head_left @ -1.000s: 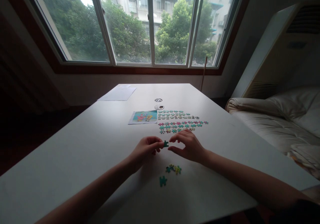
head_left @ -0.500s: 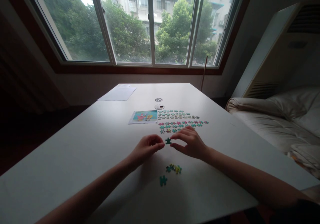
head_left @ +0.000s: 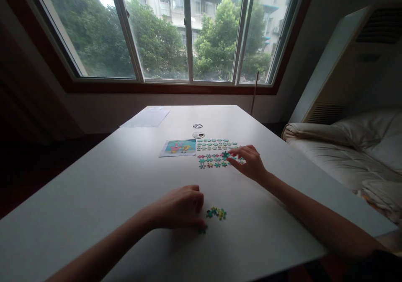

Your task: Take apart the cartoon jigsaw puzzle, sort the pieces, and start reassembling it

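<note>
Pinched between the thumb and fingers of my right hand (head_left: 249, 162) is a dark green puzzle piece (head_left: 225, 154), held at the rows of puzzle pieces (head_left: 210, 160). My left hand (head_left: 180, 208) reaches low over the table with fingers bent and thumb apart from them. Its thumb overlaps a second green puzzle piece (head_left: 203, 230), partly hidden beneath; whether it touches the piece is hard to tell. Just right of this hand lies a small heap of green and yellow puzzle pieces (head_left: 221, 213). My right fingers hide part of the rows.
A colourful picture sheet (head_left: 179, 147) lies left of the rows on the white table (head_left: 125, 181). Two round flat items, one a disc (head_left: 198, 135), lie behind it. Paper (head_left: 146, 117) rests at the far left corner. A couch (head_left: 326, 148) stands to the right.
My right hand has carried the green piece forward and right to the rows. My left hand has come back toward me, from beside that piece to the loose green piece near the heap.
</note>
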